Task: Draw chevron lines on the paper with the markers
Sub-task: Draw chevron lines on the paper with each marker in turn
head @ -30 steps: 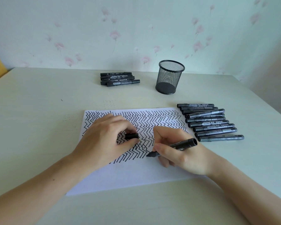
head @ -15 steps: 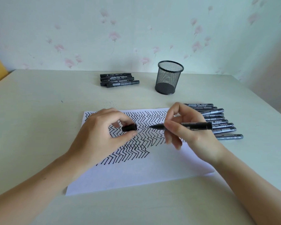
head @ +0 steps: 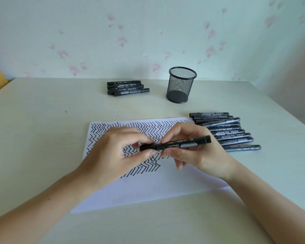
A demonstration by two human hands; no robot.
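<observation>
Behind paper [head: 148, 189], mesh cup [head: 181, 85] — nothing visible inside, hands [head: 192, 148] gripping marker [head: 180, 144]

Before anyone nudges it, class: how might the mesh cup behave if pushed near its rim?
The mesh cup looks empty and thin-walled, so probably light. Standing upright and tall, it may tip rather than slide. Once on its side it would likely roll.

1 paper [head: 148, 189], 1 mesh cup [head: 181, 85], 1 held marker [head: 176, 144], approx. 14 loose markers [head: 232, 136].

Black chevrons on white paper [head: 148, 187]; black mesh cup [head: 180, 85]; pink-flowered wallpaper [head: 121, 41].
</observation>
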